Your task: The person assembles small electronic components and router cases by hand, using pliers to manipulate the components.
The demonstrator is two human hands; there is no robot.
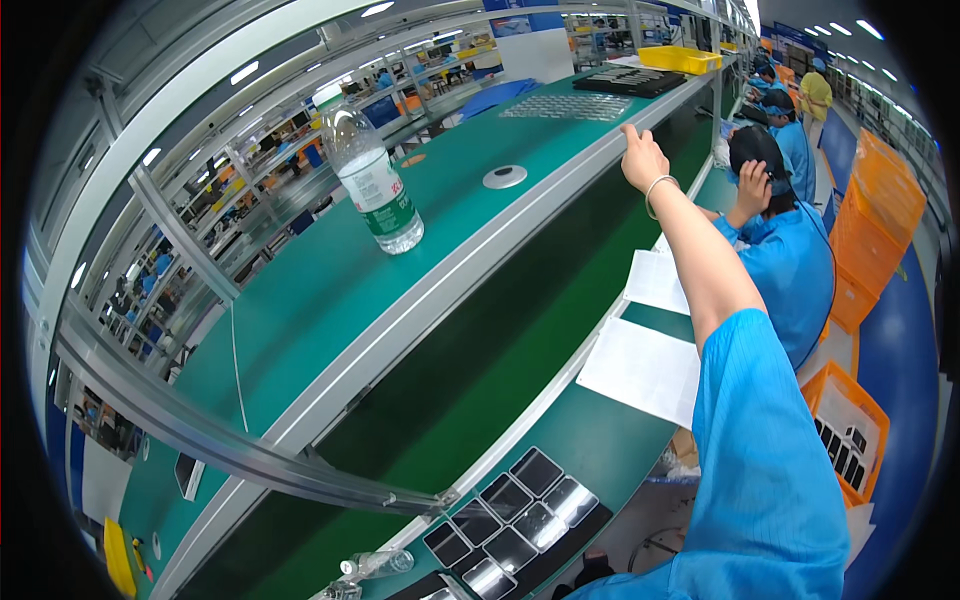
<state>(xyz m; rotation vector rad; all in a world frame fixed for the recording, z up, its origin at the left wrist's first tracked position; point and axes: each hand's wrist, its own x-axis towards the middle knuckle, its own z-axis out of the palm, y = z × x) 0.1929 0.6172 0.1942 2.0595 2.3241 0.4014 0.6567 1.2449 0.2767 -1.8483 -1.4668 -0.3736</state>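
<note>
My right hand (645, 163), with a light bangle at the wrist, is raised at the front edge of the upper green shelf (310, 330). Its fingers are curled in and one digit points up; whatever they may hold is hidden, and I cannot tell if they touch the shelf. White paper sheets (645, 372) lie on the lower bench below my forearm. Nearer to me on that bench, several glossy, dark phone-sized panels (510, 549) sit in rows on a black mat. My left hand is out of view.
A clear bottle with a green label (385, 205) stands on the shelf, left of a round grommet (504, 177). Farther along are a clear tray (565, 107) and a yellow bin (680, 60). A co-worker (785, 250) sits close on the right, near orange crates (870, 230).
</note>
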